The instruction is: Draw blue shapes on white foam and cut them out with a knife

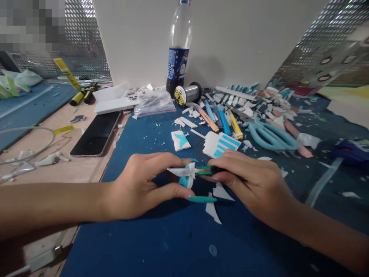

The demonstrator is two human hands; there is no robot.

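Note:
My left hand (150,181) is closed, pinching a small white-and-blue foam piece (186,181) between thumb and fingers. A long turquoise nail extends from its thumb. My right hand (250,177) grips a slim craft knife (203,171) with a green and black handle, its front end against the foam piece. A pale pointed sliver (176,172) sticks out to the left; I cannot tell whether it is blade or foam. White offcuts (213,209) lie on the blue mat (138,246) below the hands. Beyond them are a white-and-blue block (180,141) and a blue-striped foam piece (223,144).
Light-blue scissors (271,134), a yellow marker (235,125) and several other pens lie behind my right hand, near heaped foam scraps. A wire spool (188,94) and a cola bottle (178,57) stand behind. At left lie a dark phone (96,134) and a cable (52,134).

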